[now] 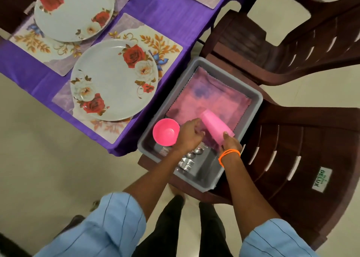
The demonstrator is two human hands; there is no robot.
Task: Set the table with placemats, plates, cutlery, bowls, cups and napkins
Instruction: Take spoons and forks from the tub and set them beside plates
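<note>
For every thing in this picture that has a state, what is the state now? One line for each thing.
Right hand: grips the pink cup.
Left hand: fingers curled over the bin, hold unclear.
Pink cup: tilted, lifted above the napkin.
Pink bowl: upright, empty, in the bin.
Napkin: flat in the bin.
Cutlery: lying in the bin.
Bin: on a chair seat.
Near plate: empty, on a placemat.
Far plate: empty, on a placemat.

Two dark brown moulded plastic chairs [303,42] are standing on a pale cream tiled floor [39,159], the nearer chair [303,159] wearing a green-lettered label [321,179].
</note>
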